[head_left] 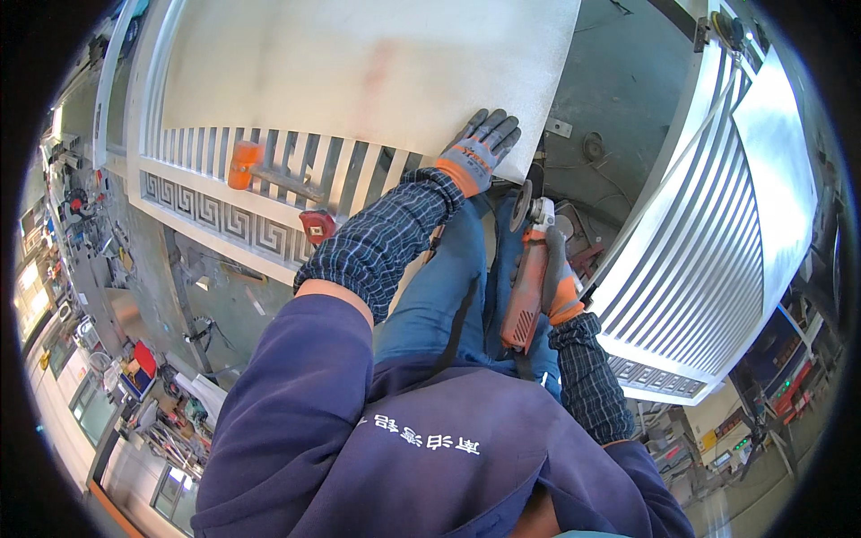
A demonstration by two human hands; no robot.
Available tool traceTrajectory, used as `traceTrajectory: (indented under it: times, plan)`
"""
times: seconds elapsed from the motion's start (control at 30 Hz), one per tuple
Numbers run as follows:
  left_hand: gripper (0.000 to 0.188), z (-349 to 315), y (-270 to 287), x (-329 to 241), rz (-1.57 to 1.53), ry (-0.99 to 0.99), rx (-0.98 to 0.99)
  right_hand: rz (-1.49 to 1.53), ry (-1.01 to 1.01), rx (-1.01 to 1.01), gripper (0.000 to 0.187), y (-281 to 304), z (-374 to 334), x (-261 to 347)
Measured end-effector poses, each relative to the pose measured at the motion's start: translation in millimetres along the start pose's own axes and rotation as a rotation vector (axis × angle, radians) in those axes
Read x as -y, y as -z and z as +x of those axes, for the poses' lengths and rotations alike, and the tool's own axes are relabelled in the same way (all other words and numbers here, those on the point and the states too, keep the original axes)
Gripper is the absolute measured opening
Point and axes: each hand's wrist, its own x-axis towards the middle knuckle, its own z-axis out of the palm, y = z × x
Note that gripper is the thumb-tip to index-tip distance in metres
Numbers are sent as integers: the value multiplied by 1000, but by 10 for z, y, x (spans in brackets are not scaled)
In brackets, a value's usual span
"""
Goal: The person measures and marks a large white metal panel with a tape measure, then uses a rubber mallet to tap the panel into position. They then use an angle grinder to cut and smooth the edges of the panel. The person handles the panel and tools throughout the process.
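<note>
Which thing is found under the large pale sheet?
A white slatted panel shows beyond the near and left edges of the sheet; what lies farther under it is covered, so I cannot tell.

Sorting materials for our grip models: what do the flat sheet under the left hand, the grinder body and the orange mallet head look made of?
Sheet: probably metal, satin finish; thin, flat, soft sheen. A coating could hide the base.
Grinder body: likely moulded plastic, dull orange-red; vent slots cut into the casing.
Mallet head: plastic or rubber, bright uniform orange; can't tell which.
</note>
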Motion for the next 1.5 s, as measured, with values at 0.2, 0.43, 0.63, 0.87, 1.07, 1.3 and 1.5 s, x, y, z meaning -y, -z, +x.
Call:
traceTrajectory:
  times: [0.2, 0.43, 0.63, 0.87, 1.07, 1.3, 1.5]
  plan:
    - [68, -4, -17, 0, 18, -5, -24, 70, 17, 28, 83, 120, 169, 80]
    - [92, 19, 8, -28, 136, 11, 41, -22, 26, 17, 82, 99, 110, 52]
    - [91, 19, 45, -34, 144, 5, 47, -13, 47, 9, 81, 41, 157, 320]
    - [87, 26, 111, -33, 15, 7, 52, -27, 58, -4, 84, 81, 194, 217]
    - [85, 36, 79, -29, 27, -3, 51, 6, -8, 1, 81, 85, 230, 272]
    - [84, 9, 98, -28, 25, -5, 89, 14, 15, -5, 74, 165, 64, -103]
    - [105, 29, 110, -5, -39, -12, 59, 22, 252, 49, 74, 90, 416, 379]
